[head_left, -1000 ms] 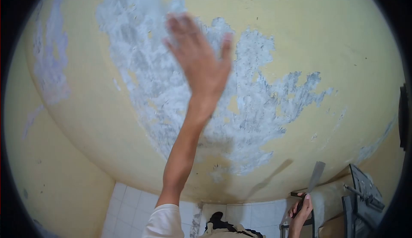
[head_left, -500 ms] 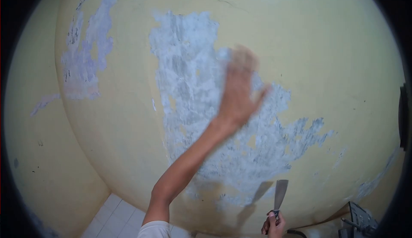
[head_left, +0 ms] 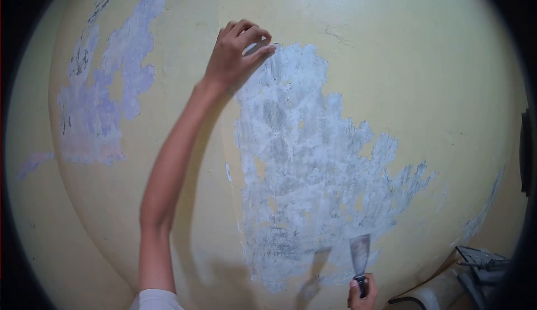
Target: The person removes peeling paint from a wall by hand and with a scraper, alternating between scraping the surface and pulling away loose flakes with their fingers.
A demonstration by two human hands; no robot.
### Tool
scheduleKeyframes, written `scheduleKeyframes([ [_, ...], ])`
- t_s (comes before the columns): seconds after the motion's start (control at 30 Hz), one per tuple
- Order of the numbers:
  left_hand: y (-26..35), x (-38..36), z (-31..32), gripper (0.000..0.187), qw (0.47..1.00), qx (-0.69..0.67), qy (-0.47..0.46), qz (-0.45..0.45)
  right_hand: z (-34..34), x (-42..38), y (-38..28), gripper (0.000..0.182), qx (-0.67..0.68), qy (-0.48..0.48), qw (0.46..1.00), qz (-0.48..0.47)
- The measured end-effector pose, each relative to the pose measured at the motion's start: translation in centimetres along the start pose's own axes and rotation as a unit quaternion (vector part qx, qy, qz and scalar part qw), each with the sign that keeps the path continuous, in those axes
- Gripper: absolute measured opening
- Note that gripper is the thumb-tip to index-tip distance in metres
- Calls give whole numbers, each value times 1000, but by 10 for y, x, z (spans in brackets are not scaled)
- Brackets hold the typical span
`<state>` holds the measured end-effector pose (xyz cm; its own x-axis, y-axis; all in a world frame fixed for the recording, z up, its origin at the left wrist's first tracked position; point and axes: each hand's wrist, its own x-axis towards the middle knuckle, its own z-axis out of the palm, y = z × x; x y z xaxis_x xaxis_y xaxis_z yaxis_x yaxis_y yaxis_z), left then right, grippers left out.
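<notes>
My left hand [head_left: 238,55] is raised at the upper left corner of the bare grey-white patch [head_left: 291,153] on the wall. Its thumb and forefinger curl toward each other in a pinch right at the paint edge; whether a flake lies between the tips, I cannot tell. Low down, my right hand [head_left: 362,293] grips a putty knife [head_left: 361,254] by its dark handle, blade pointing up in front of the lower part of the patch. Yellow paint [head_left: 419,86] surrounds the patch with a ragged edge.
Another peeled area [head_left: 106,109], lilac-white, lies to the left near the wall's corner. At the lower right are dark metal equipment [head_left: 484,265] and a pale rounded object [head_left: 442,293]. A dark object [head_left: 525,153] sits at the far right edge.
My left hand has swept left from over the patch to its upper left corner, and its fingers have curled in. My view has shifted; the right hand still holds the putty knife.
</notes>
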<state>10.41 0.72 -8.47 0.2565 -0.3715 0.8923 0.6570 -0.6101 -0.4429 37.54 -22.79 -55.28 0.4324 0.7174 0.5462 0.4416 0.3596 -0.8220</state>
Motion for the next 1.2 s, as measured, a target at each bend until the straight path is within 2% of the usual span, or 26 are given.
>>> scheduleKeyframes([
  [0.03,-9,8,-3,19,997,-9,-65,47,14,-12,-2,11,20,-1,1000,-18],
  [0.07,-13,16,-1,19,996,-13,-69,52,30,-25,-4,11,43,-2,998,-35],
  [0.13,-23,28,1,21,988,-61,-140,21,61,-63,17,14,83,-13,995,46],
  [0.17,-28,30,3,21,988,-61,-143,21,75,-84,25,16,101,-9,992,80],
  [0.23,-37,36,9,21,994,-80,-54,-54,93,-109,26,17,125,-1,986,113],
  [0.3,-39,37,8,20,991,-124,-32,-48,100,-131,35,19,142,-42,977,155],
  [0.37,-40,35,2,16,980,-60,-89,165,95,-136,38,19,131,-45,978,157],
  [0.43,-42,38,-2,14,975,-58,-111,183,87,-131,31,18,106,-56,981,155],
  [0.5,-40,39,-4,13,969,-54,-137,198,80,-117,10,17,97,-60,974,196],
  [0.57,-35,44,-7,10,954,29,-162,251,80,-105,11,15,42,-29,995,86],
  [0.63,-26,48,-9,9,949,52,-171,260,80,-94,-3,13,39,-29,991,126],
  [0.7,-18,48,-9,8,943,69,-183,269,87,-93,2,13,32,13,996,86],
  [0.77,-10,51,-6,8,906,203,-190,319,93,-95,4,14,35,25,995,88],
  [0.87,-7,57,0,2,876,245,-216,355,98,-102,8,15,51,20,992,114],
  [0.97,6,67,1,7,847,282,-258,369,101,-113,11,15,54,20,990,129],
  [1.07,-4,75,13,10,831,280,-270,398,92,-119,13,16,57,19,990,127],
  [1.2,-8,81,6,9,839,240,-301,385,76,-124,10,16,44,38,991,118],
])
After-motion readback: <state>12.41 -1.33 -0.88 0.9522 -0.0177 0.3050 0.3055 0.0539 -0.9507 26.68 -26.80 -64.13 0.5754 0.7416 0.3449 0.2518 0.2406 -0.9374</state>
